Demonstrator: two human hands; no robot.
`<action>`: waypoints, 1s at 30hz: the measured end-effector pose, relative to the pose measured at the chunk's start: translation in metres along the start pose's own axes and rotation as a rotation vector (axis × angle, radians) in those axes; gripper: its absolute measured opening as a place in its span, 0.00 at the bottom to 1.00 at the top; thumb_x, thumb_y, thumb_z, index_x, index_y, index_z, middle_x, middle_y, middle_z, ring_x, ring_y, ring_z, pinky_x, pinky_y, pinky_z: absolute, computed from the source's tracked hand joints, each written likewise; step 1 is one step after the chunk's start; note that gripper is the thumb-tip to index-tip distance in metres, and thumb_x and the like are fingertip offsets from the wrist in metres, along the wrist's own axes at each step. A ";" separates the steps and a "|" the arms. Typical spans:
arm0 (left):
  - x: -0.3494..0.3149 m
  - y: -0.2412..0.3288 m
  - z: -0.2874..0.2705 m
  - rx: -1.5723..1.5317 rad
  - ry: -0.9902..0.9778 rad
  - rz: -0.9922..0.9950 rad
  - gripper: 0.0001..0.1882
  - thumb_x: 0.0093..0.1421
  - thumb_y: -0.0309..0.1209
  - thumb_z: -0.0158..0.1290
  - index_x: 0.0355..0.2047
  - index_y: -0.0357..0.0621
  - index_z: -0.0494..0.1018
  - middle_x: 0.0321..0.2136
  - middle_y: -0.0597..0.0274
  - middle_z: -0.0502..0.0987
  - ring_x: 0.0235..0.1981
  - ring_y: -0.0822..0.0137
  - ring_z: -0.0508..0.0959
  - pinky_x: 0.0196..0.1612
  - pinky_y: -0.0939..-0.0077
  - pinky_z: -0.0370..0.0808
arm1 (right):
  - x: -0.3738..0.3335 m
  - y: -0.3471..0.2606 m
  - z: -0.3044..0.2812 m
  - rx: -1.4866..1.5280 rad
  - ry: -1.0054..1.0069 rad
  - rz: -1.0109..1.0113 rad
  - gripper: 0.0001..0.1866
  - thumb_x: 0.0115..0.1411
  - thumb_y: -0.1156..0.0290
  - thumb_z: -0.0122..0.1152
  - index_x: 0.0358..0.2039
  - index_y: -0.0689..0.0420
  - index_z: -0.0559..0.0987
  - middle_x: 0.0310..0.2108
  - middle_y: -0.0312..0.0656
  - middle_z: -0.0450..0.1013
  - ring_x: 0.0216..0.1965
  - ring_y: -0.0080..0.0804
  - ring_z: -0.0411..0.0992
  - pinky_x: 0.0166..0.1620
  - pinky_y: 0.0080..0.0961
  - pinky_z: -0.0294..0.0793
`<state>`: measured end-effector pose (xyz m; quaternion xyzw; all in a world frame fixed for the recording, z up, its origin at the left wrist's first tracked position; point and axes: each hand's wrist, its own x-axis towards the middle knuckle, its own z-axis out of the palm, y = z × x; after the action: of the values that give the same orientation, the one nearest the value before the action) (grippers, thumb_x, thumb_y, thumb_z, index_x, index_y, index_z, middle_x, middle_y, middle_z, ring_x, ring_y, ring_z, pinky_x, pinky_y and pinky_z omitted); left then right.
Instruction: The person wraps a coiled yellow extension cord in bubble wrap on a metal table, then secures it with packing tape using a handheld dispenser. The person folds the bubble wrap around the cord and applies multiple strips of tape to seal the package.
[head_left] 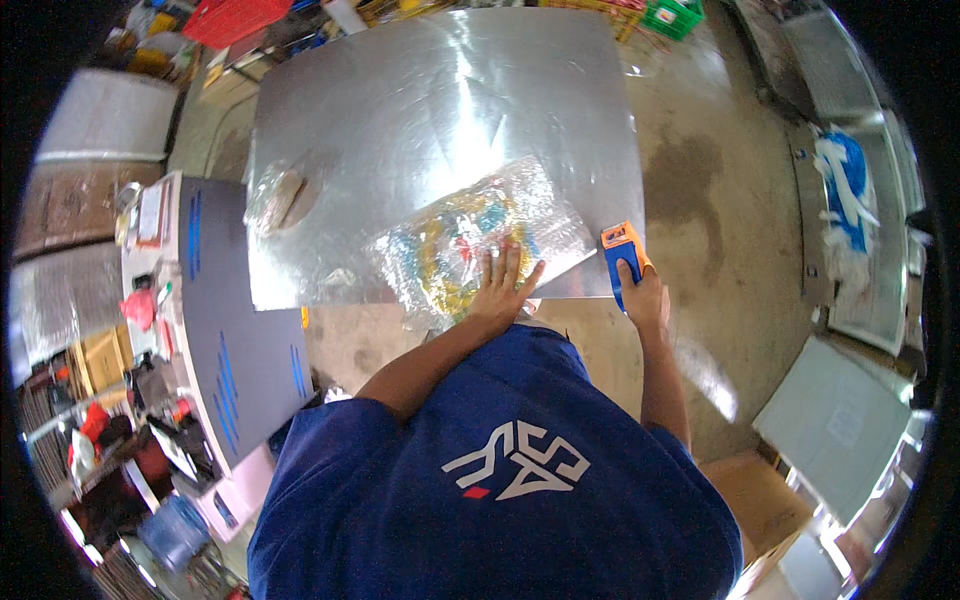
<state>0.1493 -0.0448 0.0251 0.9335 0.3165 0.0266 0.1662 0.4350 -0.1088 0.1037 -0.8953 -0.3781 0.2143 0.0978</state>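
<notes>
A clear bubble-wrap package (480, 230) lies slanted across the near edge of the shiny metal table. Yellow, blue and red things show through its plastic, too blurred by glare to name. My left hand (502, 288) rests palm down on the package's near side, its fingers spread. At the table's near right corner, my right hand (645, 297) grips a blue and orange box-shaped thing (621, 262). My thumb lies along its blue side, and I cannot make out its kind. It is a little to the right of the package, apart from it.
On the metal table (350, 110), another clear plastic bundle (272, 200) sits at the left edge. A grey-topped bench (235, 330) stands to the left. At the lower right are a cardboard box (755, 500) and a pale panel (835, 430). Crates, including a green one (673, 17), stand beyond the table.
</notes>
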 end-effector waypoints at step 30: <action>-0.085 -0.234 -0.069 -0.904 0.135 -0.808 0.25 0.58 0.44 0.67 0.44 0.33 0.82 0.35 0.50 0.85 0.35 0.61 0.83 0.40 0.65 0.78 | -0.048 -0.182 0.171 -0.270 -0.031 -0.784 0.38 0.69 0.41 0.50 0.74 0.44 0.58 0.76 0.61 0.38 0.76 0.66 0.36 0.72 0.69 0.34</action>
<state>-0.0656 0.0989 0.0183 0.5727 0.6130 0.1522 0.5225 0.2115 -0.0145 0.0282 -0.6848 -0.7167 0.1228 0.0479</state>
